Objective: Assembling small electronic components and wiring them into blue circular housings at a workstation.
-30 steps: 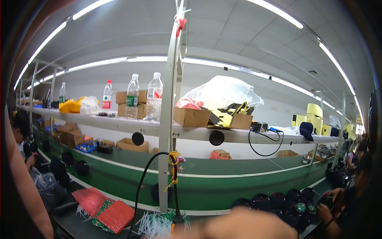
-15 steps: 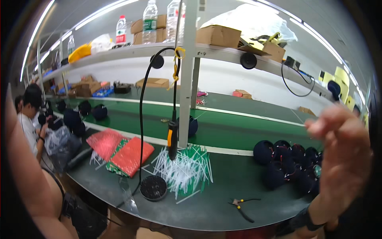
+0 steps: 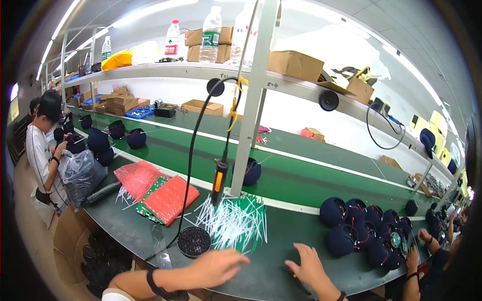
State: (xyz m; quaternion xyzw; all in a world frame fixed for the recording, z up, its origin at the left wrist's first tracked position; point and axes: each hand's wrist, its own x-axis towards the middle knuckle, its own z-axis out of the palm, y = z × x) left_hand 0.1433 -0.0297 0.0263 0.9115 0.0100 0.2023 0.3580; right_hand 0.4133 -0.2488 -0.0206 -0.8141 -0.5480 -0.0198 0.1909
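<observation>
My left hand (image 3: 218, 267) hovers over the front of the green-topped bench, its fingers loosely stretched toward the right and nothing seen in them. It is nearest a round dish (image 3: 194, 242) of small black parts and a pile of white plastic strips (image 3: 228, 220). My right hand (image 3: 310, 268) is open, thumb and fingers apart, above the near edge. Beneath it lies a pair of pliers (image 3: 303, 287), mostly hidden by the hand. To its right sit several dark blue round shells (image 3: 342, 240) with red wires. A screwdriver with an orange-and-black body (image 3: 219, 183) hangs on a cable above the strips.
Red bubble-wrap packs (image 3: 173, 199) with green circuit boards lie left of the strips. A metal post (image 3: 253, 110) rises behind them, by a green conveyor belt (image 3: 301, 188). A co-worker (image 3: 42, 155) stands at far left; another person's arms (image 3: 412, 266) reach in at right.
Both my arms have come down from raised positions at the sides to the bench front. My right hand now covers most of the pliers, which lay in plain sight before.
</observation>
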